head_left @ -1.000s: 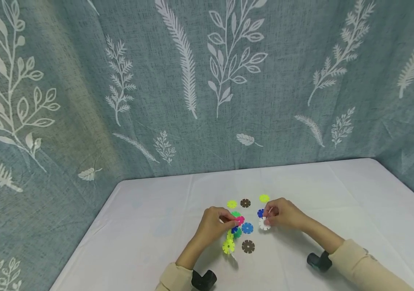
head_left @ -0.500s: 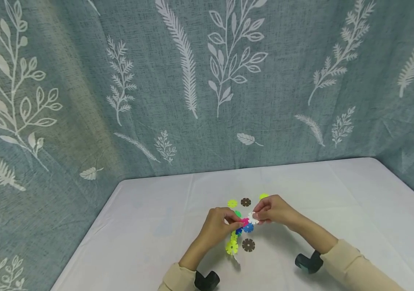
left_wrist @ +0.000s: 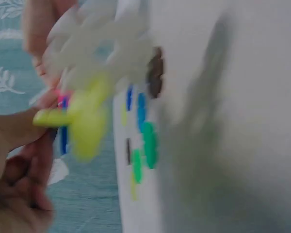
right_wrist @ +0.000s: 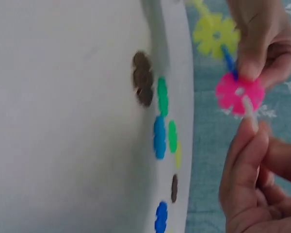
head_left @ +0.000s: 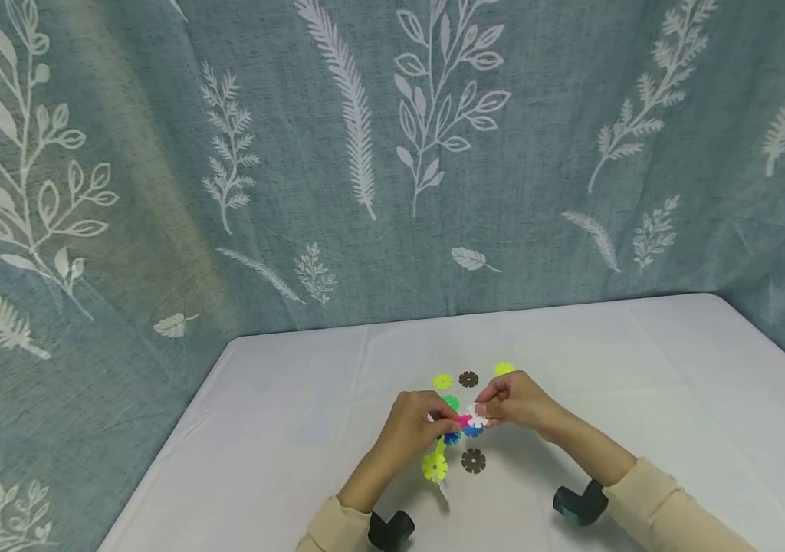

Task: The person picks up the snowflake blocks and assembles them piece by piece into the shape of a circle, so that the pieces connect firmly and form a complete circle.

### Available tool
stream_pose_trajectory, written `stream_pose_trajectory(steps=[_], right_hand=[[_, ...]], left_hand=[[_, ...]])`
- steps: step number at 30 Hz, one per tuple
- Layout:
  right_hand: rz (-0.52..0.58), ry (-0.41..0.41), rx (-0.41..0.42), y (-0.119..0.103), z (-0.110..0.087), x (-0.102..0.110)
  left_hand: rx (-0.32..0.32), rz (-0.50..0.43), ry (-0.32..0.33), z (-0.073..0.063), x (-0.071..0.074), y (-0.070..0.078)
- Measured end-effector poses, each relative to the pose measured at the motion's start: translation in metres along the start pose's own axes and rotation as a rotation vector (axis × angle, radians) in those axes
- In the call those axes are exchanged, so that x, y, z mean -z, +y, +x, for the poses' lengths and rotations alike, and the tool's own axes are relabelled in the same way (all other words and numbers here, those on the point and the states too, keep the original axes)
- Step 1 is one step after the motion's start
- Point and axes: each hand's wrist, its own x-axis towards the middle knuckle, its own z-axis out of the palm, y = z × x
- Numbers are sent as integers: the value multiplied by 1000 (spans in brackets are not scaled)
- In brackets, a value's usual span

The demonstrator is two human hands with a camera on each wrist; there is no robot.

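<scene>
My left hand [head_left: 409,425] pinches a pink snowflake disc [right_wrist: 224,93] at the end of a short chain. Behind the pink piece the chain runs through a dark blue disc [right_wrist: 229,61] and yellow discs [head_left: 434,468], with a large white disc [left_wrist: 77,46] at its other end. Between thumb and fingertips my right hand [head_left: 517,400] grips another white disc [right_wrist: 250,109], seen edge-on in the right wrist view. Its edge meets the pink disc at a notch. The chain is held up over the table, and my fingers hide part of both joined pieces.
Loose discs lie on the white table [head_left: 310,437]: a near brown one [head_left: 473,461], a far brown one [head_left: 468,379], yellow ones [head_left: 442,381], green ones [right_wrist: 162,97], a light blue one [right_wrist: 159,137] and a dark blue one [right_wrist: 160,218]. A patterned curtain [head_left: 365,268] hangs behind.
My right hand has moved left with the white disc, from beside the loose discs to the pink disc. My left hand keeps its pinch and has shifted slightly right.
</scene>
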Motion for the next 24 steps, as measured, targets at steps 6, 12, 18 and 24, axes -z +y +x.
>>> stream_pose_trajectory(steps=[6, 12, 18, 24], right_hand=[[37, -86, 56, 6, 3, 4], [83, -143, 99, 11, 4, -2], [107, -216, 130, 14, 3, -7], [-79, -279, 159, 24, 1, 2]], left_hand=[[152, -162, -94, 7, 6, -6], [306, -336, -86, 8, 0, -12], [380, -359, -106, 3, 1, -11], [483, -325, -90, -2, 10, -19]])
